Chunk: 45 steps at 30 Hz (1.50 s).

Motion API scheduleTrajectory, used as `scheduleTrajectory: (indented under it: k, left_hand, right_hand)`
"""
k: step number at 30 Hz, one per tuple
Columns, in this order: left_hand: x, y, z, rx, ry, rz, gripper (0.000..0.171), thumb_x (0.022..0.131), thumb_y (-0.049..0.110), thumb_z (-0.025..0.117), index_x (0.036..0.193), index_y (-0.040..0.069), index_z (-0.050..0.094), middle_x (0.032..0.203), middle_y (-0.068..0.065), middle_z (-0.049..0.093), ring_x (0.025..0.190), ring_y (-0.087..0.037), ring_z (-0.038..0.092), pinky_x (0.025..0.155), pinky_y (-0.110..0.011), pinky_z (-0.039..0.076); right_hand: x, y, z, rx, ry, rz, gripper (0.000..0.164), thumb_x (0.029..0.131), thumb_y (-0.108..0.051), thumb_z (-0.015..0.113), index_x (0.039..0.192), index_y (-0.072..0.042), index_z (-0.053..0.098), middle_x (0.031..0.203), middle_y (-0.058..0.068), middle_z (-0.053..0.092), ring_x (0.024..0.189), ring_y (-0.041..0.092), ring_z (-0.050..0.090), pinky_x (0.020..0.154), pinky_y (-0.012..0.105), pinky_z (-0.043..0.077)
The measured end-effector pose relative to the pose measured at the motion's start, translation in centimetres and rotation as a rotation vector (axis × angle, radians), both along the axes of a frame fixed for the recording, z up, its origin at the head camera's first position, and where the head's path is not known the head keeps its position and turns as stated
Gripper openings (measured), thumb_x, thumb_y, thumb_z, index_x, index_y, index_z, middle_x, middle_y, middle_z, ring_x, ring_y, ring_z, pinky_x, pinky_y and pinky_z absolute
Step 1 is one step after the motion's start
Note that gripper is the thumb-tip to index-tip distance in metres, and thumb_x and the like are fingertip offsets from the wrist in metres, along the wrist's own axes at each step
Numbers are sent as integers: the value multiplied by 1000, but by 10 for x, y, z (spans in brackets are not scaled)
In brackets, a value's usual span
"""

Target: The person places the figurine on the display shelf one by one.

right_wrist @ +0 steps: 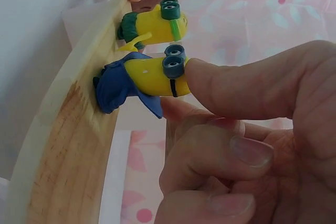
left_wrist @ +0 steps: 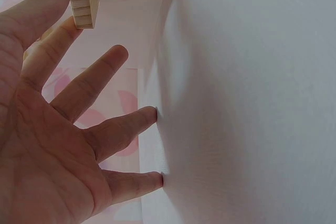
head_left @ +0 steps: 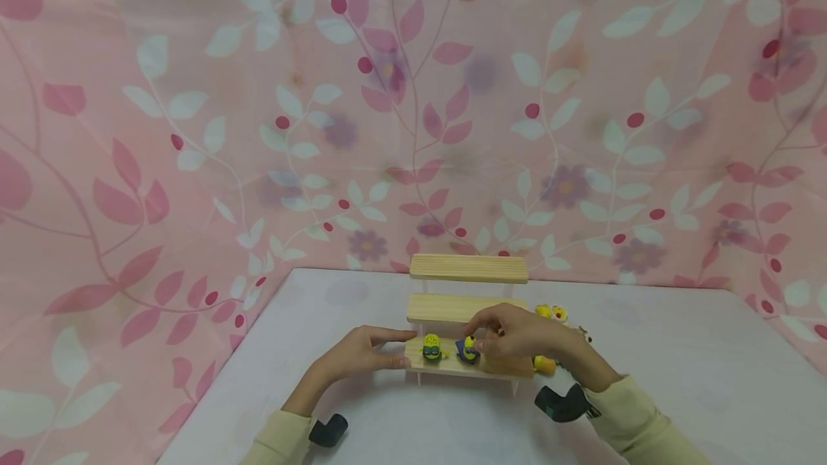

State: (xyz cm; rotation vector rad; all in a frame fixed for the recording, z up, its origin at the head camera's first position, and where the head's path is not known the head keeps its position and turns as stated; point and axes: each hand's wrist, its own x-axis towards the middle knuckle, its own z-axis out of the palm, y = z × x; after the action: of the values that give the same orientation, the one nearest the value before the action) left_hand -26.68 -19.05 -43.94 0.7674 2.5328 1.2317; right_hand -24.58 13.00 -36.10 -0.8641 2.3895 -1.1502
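Note:
A small wooden tiered display stand [head_left: 468, 269] rests on the white table. On its lowest board, a minion figurine in blue [head_left: 468, 351] stands with its goggled head between the thumb and index finger of my right hand [head_left: 526, 332], which pinches it. In the right wrist view its blue base meets the board. To its left, a minion figurine in green [right_wrist: 157, 26] stands on the same board. My left hand [head_left: 355, 351] holds the left end of that board between thumb and index finger; its other fingers are spread, two reaching the tabletop in the left wrist view.
Several more yellow figurines [head_left: 544, 364] lie right of the stand, partly hidden behind my right hand and forearm. A pink floral cloth [head_left: 413, 128] hangs behind the white table [head_left: 362, 407]. Black wrist cameras [head_left: 561, 404] sit below both wrists.

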Motion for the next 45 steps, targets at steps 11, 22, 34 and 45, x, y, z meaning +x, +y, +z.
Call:
scheduleTrajectory:
  k: [11,22,34,45]
  left_hand:
    - [1,1,1,6,6,-7,46,84,42,78,128,34,67,129,15,62,133,-23,47,109,-56,35]
    - [1,0,0,7,15,-13,45,85,42,77,128,33,67,129,14,62,132,-24,48,109,-56,36]
    - [0,-1,-2,6,11,-12,48,84,45,77,129,32,67,130,13,62,133,-26,47,108,-58,35]
    - [-1,-1,-4,-9,13,-5,51,83,48,77,130,31,67,129,17,61,133,-23,47,109,-56,35]
  right_hand:
    - [5,12,6,50,55,-8,20,95,-16,68,114,-12,71,89,2,58,73,18,45,61,27,37]
    - [10,37,-2,-46,75,58,23,94,-17,69,114,-5,71,64,-5,38,58,7,35,52,21,33]
    - [19,63,-15,-43,157,-8,21,91,-19,73,110,-10,72,68,-6,42,58,4,37,49,21,33]
    - [20,87,-30,3,226,-93,20,88,-23,77,106,-17,74,65,-9,40,56,3,37,47,22,33]
